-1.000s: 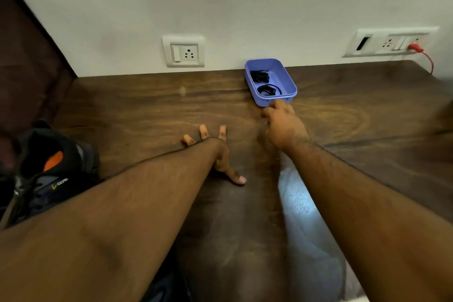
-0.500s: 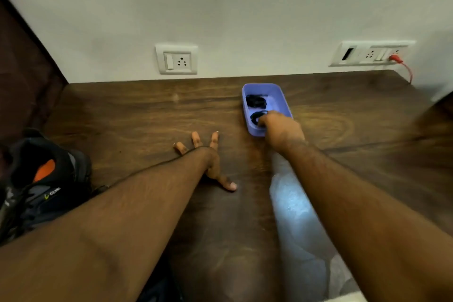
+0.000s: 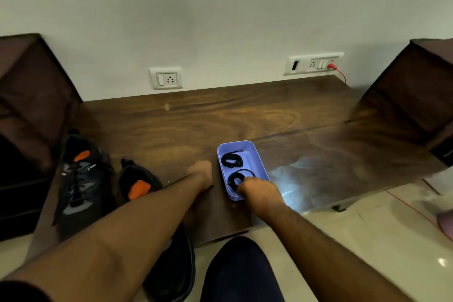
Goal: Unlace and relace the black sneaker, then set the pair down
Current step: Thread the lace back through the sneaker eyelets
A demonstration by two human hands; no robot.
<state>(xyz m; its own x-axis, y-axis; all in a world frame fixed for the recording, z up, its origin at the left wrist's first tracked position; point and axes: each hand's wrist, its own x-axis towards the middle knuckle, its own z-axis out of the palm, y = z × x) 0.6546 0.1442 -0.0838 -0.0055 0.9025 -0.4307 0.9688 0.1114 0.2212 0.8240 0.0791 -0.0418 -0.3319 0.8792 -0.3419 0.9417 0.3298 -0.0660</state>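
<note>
The right hand (image 3: 259, 191) reaches into the purple tray (image 3: 257, 154), fingers on the near coiled lace (image 3: 236, 179) (grip unclear); the left hand (image 3: 201, 175) rests beside it, fingers hidden.

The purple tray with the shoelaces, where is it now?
The purple tray sits on the wooden table, near its front edge, just right of the left hand, with the right hand reaching into it.
</note>
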